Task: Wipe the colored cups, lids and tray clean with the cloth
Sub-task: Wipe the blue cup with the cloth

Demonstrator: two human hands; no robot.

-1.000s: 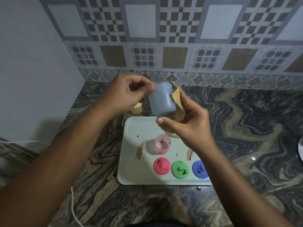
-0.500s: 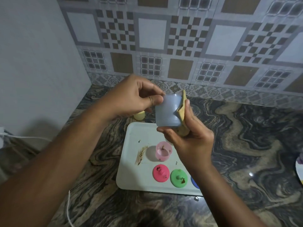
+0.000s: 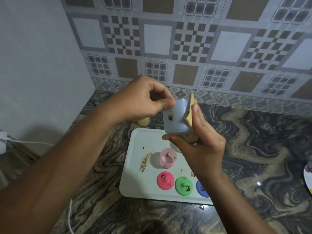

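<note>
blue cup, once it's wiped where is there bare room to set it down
On the tray, the far-left corner, between the rim and the pink cup, is bare. The counter right of the tray, up to the plate, is open too. Crowded: the near edge, with pink lid, green lid and blue lid in a row.

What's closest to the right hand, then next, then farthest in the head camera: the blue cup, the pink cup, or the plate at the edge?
1. Blue cup: right against the right hand, which presses the cloth on it.
2. Pink cup: on the tray, below and left.
3. Plate: far off at the counter's right edge.
</note>
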